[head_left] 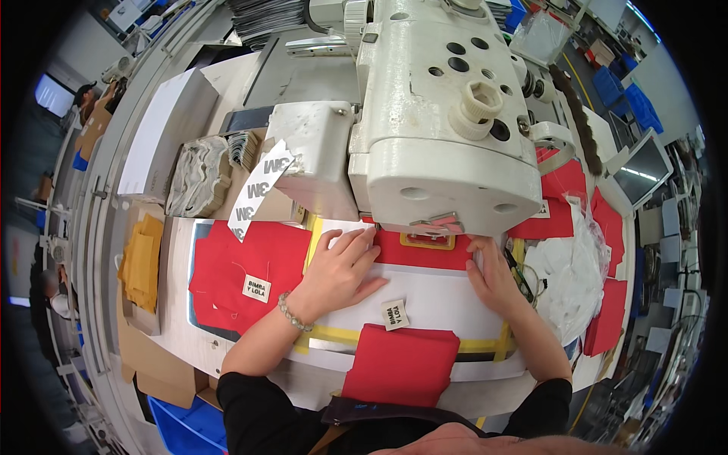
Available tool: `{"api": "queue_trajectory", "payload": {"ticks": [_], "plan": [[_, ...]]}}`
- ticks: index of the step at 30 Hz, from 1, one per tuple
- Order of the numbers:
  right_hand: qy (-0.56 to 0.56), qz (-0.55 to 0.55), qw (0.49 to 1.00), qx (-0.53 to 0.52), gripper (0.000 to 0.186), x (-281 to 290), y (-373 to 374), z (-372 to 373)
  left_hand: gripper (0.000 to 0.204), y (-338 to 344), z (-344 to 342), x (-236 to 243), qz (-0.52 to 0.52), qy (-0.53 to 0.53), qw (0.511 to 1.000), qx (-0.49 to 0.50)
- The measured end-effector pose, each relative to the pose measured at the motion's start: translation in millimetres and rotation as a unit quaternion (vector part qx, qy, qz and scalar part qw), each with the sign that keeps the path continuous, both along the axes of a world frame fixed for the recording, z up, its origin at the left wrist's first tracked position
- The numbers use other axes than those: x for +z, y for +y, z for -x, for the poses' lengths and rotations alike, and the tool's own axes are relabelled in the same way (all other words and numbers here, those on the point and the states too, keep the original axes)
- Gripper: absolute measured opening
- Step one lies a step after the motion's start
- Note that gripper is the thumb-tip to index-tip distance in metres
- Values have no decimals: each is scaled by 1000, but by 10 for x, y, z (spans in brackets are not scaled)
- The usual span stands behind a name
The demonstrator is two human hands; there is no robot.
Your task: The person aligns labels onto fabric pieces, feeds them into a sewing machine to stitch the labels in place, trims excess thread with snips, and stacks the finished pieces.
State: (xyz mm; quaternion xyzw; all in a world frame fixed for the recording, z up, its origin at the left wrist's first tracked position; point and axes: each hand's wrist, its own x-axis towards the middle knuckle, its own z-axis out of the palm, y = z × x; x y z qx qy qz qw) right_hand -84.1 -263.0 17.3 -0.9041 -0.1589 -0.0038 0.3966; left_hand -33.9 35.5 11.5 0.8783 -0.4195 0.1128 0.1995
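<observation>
A strip of red fabric [394, 254] lies under the head of a large off-white sewing machine [447, 174], with a yellow-edged clear frame [427, 241] on it. My left hand [341, 269] rests at the strip's left end, fingers stretched out and thumb apart. At the right end, the fingers of my right hand [491, 274] touch the fabric, the thumb lower down. Both hands look open, though some fingertips are hidden. Nearer me, a folded red piece [402, 364] hangs over the table edge, below a small cream label [394, 314] on the white work surface [455, 303].
Red fabric [227, 265] bearing a cream label [256, 287] lies left. Beyond it are yellow pieces [140, 262] in a carton and a box of backing strips [199, 178]. At right, a clear plastic bag [565, 280] sits beside stacked red pieces [607, 318] and dark-handled scissors [517, 274].
</observation>
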Motion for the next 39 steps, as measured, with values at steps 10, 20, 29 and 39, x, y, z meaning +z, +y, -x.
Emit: {"api": "queue_trajectory", "payload": {"ticks": [10,20,29,39], "plan": [[-4,-3,1000,-2,28,2,3,0,33,16,21,-12,3,9,1000,-14],[-61,36,997,-7,28,49,-7,-26,35,3,12,-8,10,-11,1000,-22],[-227,202,951,-66,21,-61,-63,7,33,1,36,12,-8,-16,1000,-15],[-217,253,939,-88,28,-140,51,19,34,-19,43,40,-30,-7,1000,-8]]}}
